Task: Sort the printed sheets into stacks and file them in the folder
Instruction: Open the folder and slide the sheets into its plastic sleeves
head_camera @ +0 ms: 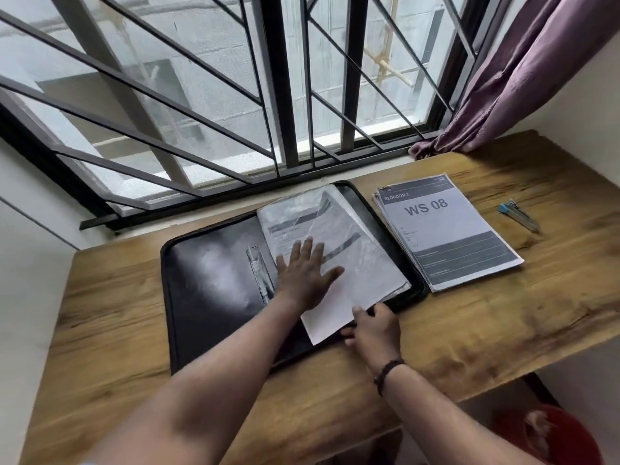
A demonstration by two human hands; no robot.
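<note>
A black folder (208, 280) lies open on the wooden desk, with clear plastic sleeves (339, 229) holding printed pages on its right half. My left hand (303, 275) rests flat, fingers spread, on the top sleeve. A white sheet (327, 318) sticks out from the sleeve's near edge, face down. My right hand (372, 328) pinches that sheet's lower right corner. To the right of the folder lies a stack of printed sheets (449, 236), the top one reading "BEDROOM 2, WS 08".
The wooden desk (503, 323) stands against a barred window (235, 95). A blue-and-silver pen-like tool (518, 214) lies at the far right. A purple curtain (523, 72) hangs at the back right corner. A red bucket (550, 434) sits on the floor below the desk's right edge.
</note>
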